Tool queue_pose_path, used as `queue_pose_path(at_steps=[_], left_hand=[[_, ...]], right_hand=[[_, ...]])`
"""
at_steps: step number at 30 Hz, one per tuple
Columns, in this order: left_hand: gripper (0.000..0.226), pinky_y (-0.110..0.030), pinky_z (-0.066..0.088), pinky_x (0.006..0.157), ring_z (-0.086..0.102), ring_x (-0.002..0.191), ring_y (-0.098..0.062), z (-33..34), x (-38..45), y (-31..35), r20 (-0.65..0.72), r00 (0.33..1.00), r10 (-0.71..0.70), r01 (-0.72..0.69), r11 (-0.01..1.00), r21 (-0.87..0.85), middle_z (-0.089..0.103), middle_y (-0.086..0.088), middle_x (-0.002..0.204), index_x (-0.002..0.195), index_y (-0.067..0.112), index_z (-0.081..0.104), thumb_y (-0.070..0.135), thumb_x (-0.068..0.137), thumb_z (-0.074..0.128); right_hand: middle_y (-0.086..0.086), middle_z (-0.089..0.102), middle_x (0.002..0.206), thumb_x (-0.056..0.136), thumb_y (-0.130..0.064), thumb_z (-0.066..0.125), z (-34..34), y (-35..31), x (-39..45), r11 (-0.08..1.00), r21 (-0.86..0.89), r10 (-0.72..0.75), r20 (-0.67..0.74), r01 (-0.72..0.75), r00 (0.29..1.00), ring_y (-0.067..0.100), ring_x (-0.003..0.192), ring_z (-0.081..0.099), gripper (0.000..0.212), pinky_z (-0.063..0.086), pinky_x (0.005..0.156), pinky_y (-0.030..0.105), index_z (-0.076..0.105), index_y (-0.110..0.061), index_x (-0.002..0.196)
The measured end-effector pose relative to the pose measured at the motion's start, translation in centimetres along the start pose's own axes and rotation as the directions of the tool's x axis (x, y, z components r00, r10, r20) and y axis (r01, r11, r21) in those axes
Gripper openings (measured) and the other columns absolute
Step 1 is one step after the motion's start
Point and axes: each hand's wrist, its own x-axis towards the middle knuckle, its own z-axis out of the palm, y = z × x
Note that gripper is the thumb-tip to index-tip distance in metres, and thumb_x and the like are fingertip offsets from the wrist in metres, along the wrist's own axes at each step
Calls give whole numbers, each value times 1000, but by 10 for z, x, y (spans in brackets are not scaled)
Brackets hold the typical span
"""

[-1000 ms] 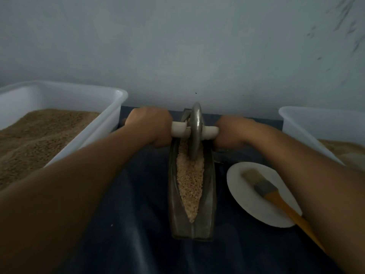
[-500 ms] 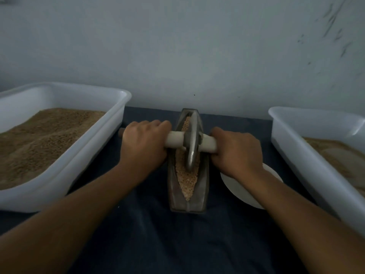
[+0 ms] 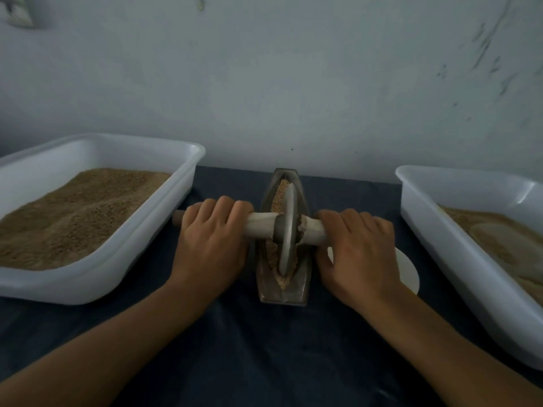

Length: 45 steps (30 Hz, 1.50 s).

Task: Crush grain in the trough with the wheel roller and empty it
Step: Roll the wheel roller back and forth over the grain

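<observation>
A narrow metal trough lies lengthwise on the dark cloth in the middle, with pale grain along its groove. The wheel roller, a thin metal disc on a pale cross handle, stands on edge in the trough's near half. My left hand grips the handle left of the disc, and my right hand grips it on the right side. The handle's brown tip pokes out beyond my left hand.
A white tub full of brown grain stands at the left. Another white tub with finer tan material stands at the right. A white plate lies half hidden behind my right hand. A pale wall rises close behind the trough.
The wheel has rolled from the trough's far end toward its near half, both hands drawing back with it. The camera view pulled back; the plate's brush is now hidden.
</observation>
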Motion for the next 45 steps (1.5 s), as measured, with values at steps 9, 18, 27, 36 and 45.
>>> queue_pose_path(at_steps=[9,18,27,36,45], left_hand=[[25,-36,37,64,55,69,-24,29,28,-13,152,988,-21,-4,986,165,59,-2,79,89,19,54,24,76,76],[19,-35,41,62,65,80,-24,61,90,-29,465,874,-140,11,963,268,67,0,88,97,29,64,40,82,67],[26,-35,47,68,56,70,-20,68,132,-37,750,642,-161,12,980,200,54,5,75,92,28,59,43,74,71],[15,-34,48,64,56,70,-21,59,89,-32,545,818,-183,81,975,206,57,5,78,92,32,61,41,81,66],[20,-35,34,58,50,61,-23,33,25,-13,12,1000,22,-23,995,100,54,-3,69,77,17,52,18,77,72]], right_hand=[[-3,57,74,81,-33,69,23,13,40,994,-109,-12,139,27,990,24,63,53,20,28,62,35,56,-24,92],[-10,47,71,76,-50,62,54,39,96,983,-175,129,454,-54,881,16,62,43,21,25,52,29,48,-34,74],[-7,64,74,68,-54,69,68,56,134,994,-62,106,724,-88,681,12,64,61,26,42,53,27,64,-29,73],[-8,56,73,76,-50,61,51,39,109,987,-163,83,499,0,863,14,59,49,19,25,48,25,63,-32,83],[-6,56,69,79,-31,74,22,6,35,985,-172,36,73,-23,997,20,59,52,20,23,62,32,58,-27,90]])
